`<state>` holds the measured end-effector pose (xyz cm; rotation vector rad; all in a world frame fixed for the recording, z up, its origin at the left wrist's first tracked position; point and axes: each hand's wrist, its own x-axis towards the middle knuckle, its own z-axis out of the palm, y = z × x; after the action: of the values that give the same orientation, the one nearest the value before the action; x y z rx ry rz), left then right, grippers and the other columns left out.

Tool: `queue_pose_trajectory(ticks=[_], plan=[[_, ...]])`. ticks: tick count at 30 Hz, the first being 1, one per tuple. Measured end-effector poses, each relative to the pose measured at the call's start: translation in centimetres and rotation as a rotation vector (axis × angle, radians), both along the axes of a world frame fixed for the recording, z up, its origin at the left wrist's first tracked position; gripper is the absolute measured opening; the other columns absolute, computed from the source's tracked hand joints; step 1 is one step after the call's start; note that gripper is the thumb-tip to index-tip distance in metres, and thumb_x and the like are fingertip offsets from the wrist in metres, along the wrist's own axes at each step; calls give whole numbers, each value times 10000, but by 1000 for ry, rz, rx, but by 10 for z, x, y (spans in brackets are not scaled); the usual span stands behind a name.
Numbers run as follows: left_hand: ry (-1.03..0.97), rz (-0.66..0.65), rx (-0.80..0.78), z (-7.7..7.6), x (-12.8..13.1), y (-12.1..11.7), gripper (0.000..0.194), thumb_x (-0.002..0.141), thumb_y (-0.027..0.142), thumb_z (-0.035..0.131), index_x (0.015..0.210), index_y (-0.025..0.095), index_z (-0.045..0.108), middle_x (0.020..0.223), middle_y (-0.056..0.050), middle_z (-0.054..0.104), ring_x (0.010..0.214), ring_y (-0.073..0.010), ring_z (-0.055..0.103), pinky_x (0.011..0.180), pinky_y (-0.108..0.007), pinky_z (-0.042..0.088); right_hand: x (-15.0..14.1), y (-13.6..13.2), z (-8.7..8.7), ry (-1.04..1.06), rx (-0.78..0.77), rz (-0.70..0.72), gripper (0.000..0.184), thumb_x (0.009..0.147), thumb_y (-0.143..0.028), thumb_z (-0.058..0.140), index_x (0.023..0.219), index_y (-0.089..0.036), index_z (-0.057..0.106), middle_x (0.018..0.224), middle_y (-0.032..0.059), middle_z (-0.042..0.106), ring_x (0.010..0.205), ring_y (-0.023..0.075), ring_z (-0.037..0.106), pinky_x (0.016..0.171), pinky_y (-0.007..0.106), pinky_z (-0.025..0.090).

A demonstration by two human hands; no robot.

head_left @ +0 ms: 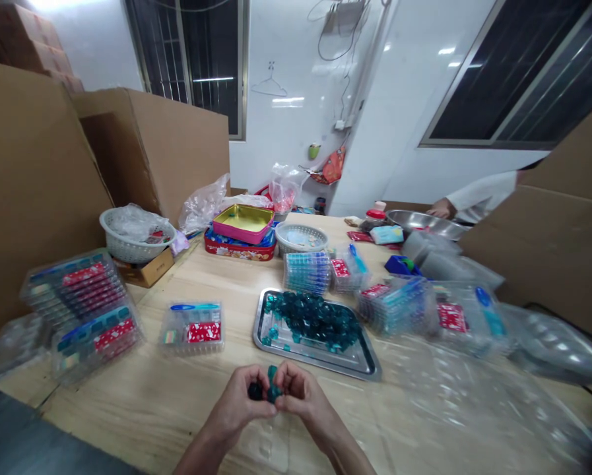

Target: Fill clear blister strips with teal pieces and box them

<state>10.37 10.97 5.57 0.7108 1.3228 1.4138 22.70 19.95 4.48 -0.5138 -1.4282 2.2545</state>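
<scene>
Hands curled nearly shut, your left hand [235,404] and right hand [306,398] grip small dark-teal faceted beads [273,386] together over a pale wooden table [127,422], just below a rectangular steel tray [367,368] heaped with more beads [315,316].

Only a narrow strip of pale wooden table [102,422] separates the left hand [233,404] and right hand [308,402] from the steel tray [276,343], with clear plastic boxes [191,328] obstructing leftward and crumpled plastic sheeting [454,389] lying rightward.

teal beads [311,318], silver tray [325,362], red patterned labels [204,332]
</scene>
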Motion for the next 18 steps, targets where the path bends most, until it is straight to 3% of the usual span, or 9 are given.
queue_pose_trajectory(ticks=[4,8,11,15,18], plan=[[-212,-5,21,-2,-4,-1,152,483,155,684,589,124,580,513,40,519,464,-57,377,470,-200,232,3,-3,-3,5,-16,-58,348,543,-306,820,721,-156,562,633,-35,561,574,84,473,548,196,327],[-239,21,-6,-4,-3,-1,145,491,160,685,548,131,554,453,44,497,410,-45,362,436,-198,197,5,-7,-8,-36,-58,-56,350,545,-343,826,672,-155,559,548,-52,534,495,69,443,510,190,309],[-252,26,-41,-8,-1,-3,171,496,151,671,631,147,567,460,55,511,391,-48,376,410,-190,176,7,-10,-14,-51,-114,-56,362,540,-366,827,702,-152,585,597,-25,585,529,86,497,531,198,346],[-133,30,-80,-17,0,-9,153,507,146,620,657,143,587,462,57,508,385,-51,371,401,-188,177,11,-15,-21,-59,-172,-68,379,491,-347,844,690,-154,585,600,-20,590,525,89,502,528,202,363],[48,57,-111,-27,1,-13,117,513,118,571,624,142,600,491,46,515,451,-75,416,438,-193,254,12,-18,-27,-114,-108,-57,347,517,-338,812,660,-160,551,541,-48,543,458,72,457,479,192,338]])
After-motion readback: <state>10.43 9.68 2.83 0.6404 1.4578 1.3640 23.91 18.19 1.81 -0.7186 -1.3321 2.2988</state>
